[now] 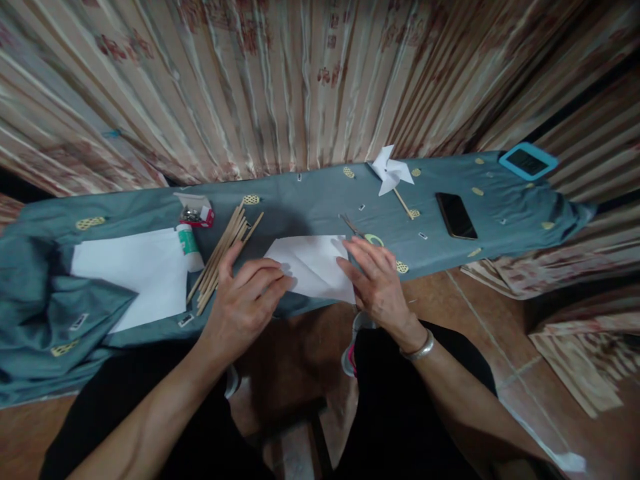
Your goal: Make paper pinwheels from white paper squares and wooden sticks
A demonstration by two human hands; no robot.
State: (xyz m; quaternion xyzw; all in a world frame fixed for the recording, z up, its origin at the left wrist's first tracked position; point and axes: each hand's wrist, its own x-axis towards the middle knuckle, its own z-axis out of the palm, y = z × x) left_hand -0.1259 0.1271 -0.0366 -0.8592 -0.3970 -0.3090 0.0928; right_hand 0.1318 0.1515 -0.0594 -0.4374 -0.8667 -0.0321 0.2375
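Note:
A creased white sheet of paper point(315, 263) is between my two hands at the table's front edge. With fingers curled, my left hand point(250, 293) pinches its left side. On the opposite side, my right hand point(377, 280) grips the right edge, thumb and fingers bent over it. Just beyond the right fingertips lies a pair of scissors point(373, 239) with a pale green handle, partly hidden by the hand. Thin wooden sticks point(217, 257) lie in a bundle beside my left hand. A finished paper pinwheel point(390, 172) on a stick rests farther back.
At left are a stack of white paper point(135, 267), a glue stick point(188, 243) and an opened small box of metal pins point(195, 212). A black phone point(456, 215) and a blue-framed device point(529, 161) lie right on the cloth-covered table point(310, 200). Curtains point(280, 87) hang behind.

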